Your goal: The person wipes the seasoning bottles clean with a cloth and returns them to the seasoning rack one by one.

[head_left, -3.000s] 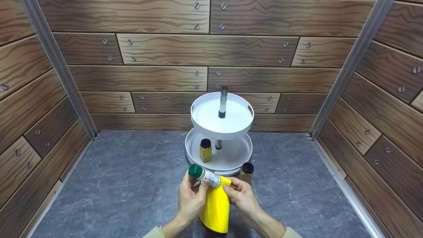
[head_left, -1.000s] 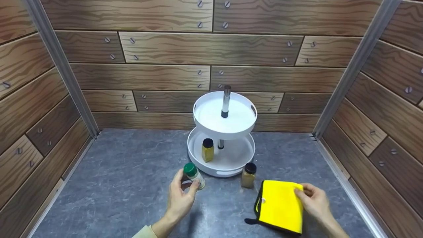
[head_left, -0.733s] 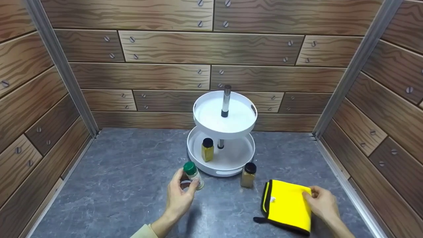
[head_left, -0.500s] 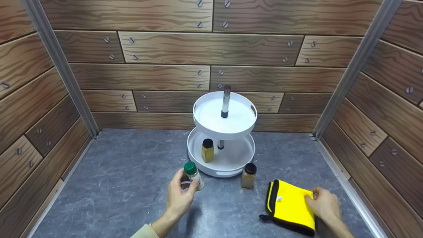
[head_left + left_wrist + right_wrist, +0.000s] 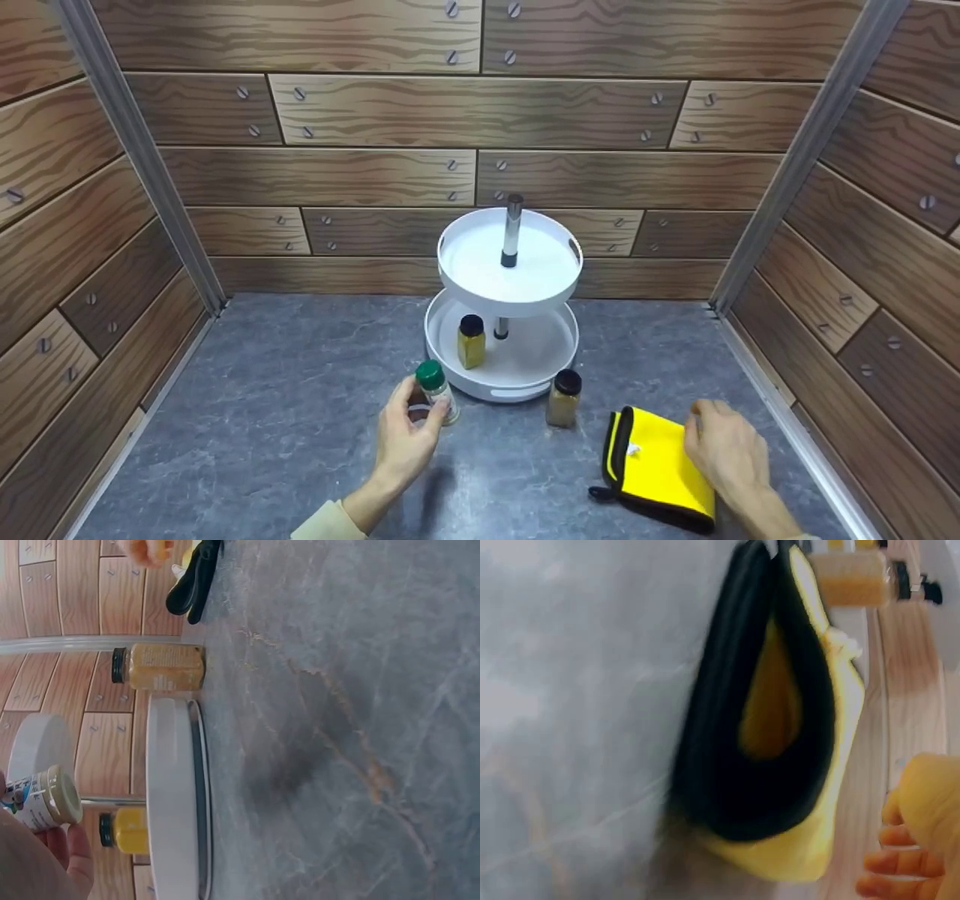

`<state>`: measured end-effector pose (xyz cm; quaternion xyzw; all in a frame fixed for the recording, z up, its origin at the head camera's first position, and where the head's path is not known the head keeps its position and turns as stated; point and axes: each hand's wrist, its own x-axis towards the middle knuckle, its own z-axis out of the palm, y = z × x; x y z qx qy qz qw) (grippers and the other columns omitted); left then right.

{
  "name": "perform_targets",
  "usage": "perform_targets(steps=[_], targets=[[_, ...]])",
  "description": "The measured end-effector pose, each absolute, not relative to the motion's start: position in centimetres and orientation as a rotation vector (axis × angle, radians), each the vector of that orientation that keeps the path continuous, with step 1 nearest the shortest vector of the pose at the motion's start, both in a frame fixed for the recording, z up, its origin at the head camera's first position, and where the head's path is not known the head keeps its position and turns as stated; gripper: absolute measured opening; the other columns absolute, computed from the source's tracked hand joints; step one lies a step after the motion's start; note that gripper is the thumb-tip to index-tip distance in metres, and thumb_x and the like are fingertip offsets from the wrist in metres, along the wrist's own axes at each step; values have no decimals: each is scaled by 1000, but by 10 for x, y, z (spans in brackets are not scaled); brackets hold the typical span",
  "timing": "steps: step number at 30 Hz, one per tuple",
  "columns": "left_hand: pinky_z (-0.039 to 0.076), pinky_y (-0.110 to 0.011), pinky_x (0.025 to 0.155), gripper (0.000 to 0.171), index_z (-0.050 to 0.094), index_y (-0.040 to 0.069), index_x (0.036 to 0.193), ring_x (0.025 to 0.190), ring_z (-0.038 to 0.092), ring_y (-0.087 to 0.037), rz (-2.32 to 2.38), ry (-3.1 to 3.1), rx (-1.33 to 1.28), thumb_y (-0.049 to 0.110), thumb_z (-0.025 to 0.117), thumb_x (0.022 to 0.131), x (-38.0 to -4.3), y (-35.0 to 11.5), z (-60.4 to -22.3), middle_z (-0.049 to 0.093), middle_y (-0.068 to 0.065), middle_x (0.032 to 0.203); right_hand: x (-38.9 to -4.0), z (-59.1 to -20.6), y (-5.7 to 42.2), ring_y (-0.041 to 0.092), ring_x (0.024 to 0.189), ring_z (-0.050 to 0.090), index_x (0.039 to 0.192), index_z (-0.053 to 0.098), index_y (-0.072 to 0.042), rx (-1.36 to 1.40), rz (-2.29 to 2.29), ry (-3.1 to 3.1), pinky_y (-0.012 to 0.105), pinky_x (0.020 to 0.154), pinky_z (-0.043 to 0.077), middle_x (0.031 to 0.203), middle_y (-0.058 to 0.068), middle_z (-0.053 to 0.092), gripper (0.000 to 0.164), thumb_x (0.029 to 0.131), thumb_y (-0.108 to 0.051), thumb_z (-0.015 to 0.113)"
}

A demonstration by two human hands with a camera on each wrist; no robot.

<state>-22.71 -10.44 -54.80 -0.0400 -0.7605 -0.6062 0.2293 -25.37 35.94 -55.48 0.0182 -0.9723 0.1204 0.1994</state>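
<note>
My left hand (image 5: 405,435) holds a small spice jar (image 5: 436,391) with a green cap and white label, tilted and raised above the table. Its clear base faces the left wrist view, where the jar (image 5: 41,799) sits between thumb and fingers. On the table at the right lies a folded yellow cloth (image 5: 660,465) with black edging and a black loop. My right hand (image 5: 727,450) hovers over the cloth's right edge, fingers loosely bent. In the right wrist view, that hand (image 5: 922,832) is apart from the cloth (image 5: 817,840) and holds nothing.
A white two-tier round stand (image 5: 510,289) stands at the middle back. A black-capped jar of yellow spice (image 5: 471,343) is on its lower tier. Another black-capped jar, with brownish contents (image 5: 563,400), stands on the grey table (image 5: 300,375) before it. Wood-patterned walls (image 5: 375,112) enclose the table.
The cloth was gripped in both hands with the jar, then carried right by the right hand and laid on the table. The right hand has now let go and lifted. The left hand keeps the jar.
</note>
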Motion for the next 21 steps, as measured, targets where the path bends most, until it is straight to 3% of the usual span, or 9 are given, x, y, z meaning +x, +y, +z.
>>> perform_targets(steps=[4,9,21], targets=[[67,-27,87,27,75,12,124,101,78,-20,-1646,-2102,-140,11,84,99,-230,-102,-542,79,-8,111,-257,-547,339,36,73,73,100,76,-4,253,331,-2483,53,57,61,92,15,79,7,97,-10,79],[69,-32,88,30,76,10,126,102,78,-23,-1582,-2134,-174,10,84,97,-237,-97,-529,78,-9,112,-263,-539,314,27,72,73,94,76,-9,470,318,-2307,44,58,62,86,7,79,13,87,-6,86],[68,-33,85,34,75,4,127,96,77,-24,-1524,-2134,-271,12,85,96,-267,-89,-479,77,-16,114,-295,-500,240,23,75,65,93,74,-15,837,265,-2099,36,66,53,85,-1,70,10,94,-19,83]])
